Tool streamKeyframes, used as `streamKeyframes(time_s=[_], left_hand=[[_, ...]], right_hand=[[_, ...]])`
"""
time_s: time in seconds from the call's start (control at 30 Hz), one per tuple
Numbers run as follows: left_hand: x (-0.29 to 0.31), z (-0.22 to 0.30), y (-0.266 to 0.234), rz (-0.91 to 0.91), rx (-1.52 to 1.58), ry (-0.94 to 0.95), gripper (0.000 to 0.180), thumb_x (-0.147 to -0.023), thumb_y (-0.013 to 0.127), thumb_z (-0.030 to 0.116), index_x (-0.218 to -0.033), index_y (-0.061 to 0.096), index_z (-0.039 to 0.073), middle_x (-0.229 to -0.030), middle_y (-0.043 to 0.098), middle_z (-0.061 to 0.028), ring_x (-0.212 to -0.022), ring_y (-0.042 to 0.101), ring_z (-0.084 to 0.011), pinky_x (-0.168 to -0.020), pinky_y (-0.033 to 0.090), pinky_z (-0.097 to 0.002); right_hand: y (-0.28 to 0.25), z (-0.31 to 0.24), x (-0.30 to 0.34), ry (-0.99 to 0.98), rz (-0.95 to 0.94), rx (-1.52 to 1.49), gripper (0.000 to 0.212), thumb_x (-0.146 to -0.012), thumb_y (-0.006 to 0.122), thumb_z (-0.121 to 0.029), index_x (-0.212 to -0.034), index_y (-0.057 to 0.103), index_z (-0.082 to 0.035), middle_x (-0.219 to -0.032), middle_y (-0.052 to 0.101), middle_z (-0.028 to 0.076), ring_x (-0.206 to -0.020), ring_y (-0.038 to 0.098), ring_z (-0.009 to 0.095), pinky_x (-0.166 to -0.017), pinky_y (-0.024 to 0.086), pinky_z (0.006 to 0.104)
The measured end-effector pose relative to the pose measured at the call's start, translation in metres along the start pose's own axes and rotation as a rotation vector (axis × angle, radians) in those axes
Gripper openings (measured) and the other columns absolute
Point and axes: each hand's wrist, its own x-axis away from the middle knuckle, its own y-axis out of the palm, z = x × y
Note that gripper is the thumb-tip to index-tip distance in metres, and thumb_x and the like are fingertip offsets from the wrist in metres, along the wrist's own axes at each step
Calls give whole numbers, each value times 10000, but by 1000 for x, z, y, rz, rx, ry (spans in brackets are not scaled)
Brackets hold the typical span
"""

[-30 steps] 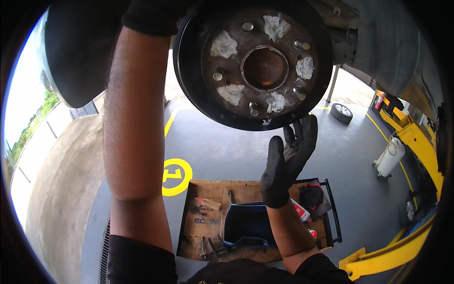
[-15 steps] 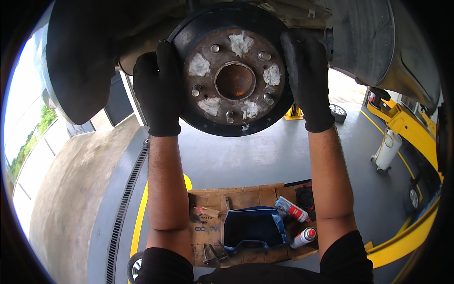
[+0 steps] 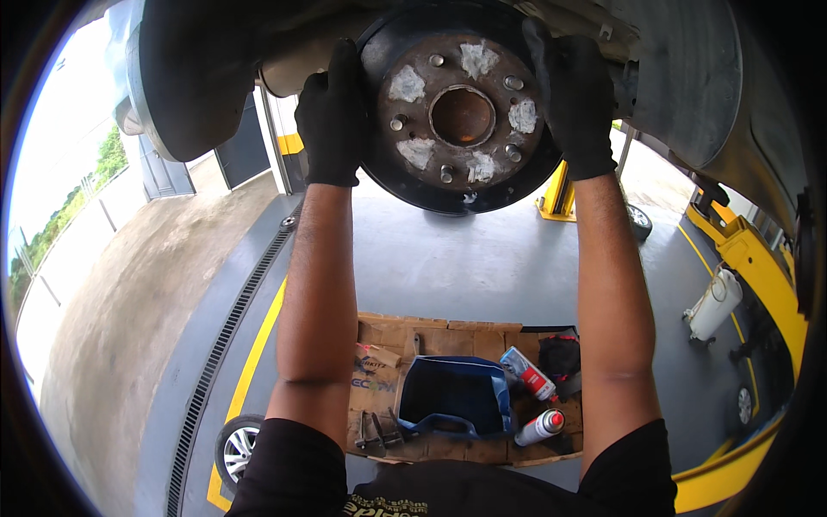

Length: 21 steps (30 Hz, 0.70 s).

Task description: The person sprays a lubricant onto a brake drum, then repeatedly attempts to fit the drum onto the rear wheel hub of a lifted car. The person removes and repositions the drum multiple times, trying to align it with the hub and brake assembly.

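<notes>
A rusty wheel hub with several studs, pale patches and an open round centre faces me beneath the raised car. Behind it, a round black backing plate shows as a dark rim. Both my hands wear black knitted gloves. At the plate's left edge, my left hand is closed on the rim with its thumb pointing up. My right hand grips the opposite edge, slightly higher. Most fingertips of both hands are hidden behind or beside the plate.
Below my arms, a flattened cardboard sheet carries a blue open-topped container, two spray cans and metal tools. A wheel lies lower left. Yellow lift parts and a white tank stand at right.
My view has shifted, so the hub sits higher and farther right in the picture. Both hands stay at the plate's sides, slightly higher against it.
</notes>
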Motion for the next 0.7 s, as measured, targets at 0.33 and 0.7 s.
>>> streamKeyframes(time_s=[0.33, 0.7], left_hand=[[-10, 13, -4, -40, 138, -319, 655, -1025, 559, 595, -1208, 682, -22, -1083, 735, -248, -1062, 718, -386, -925, 548, -457], [81, 66, -10, 71, 904, -890, 551, -1065, 644, 433, -1396, 573, -1, -1261, 621, -89, -1145, 640, -187, -906, 533, -332]], right_hand=[[8, 10, -5, -143, -29, 18, 604, -987, 651, -622, -950, 709, -22, -848, 684, 187, -868, 682, 390, -809, 515, 449], [-7, -49, -38, -315, -210, 163, 666, -932, 724, -554, -1235, 652, 35, -1244, 682, 292, -1193, 650, 446, -1019, 524, 498]])
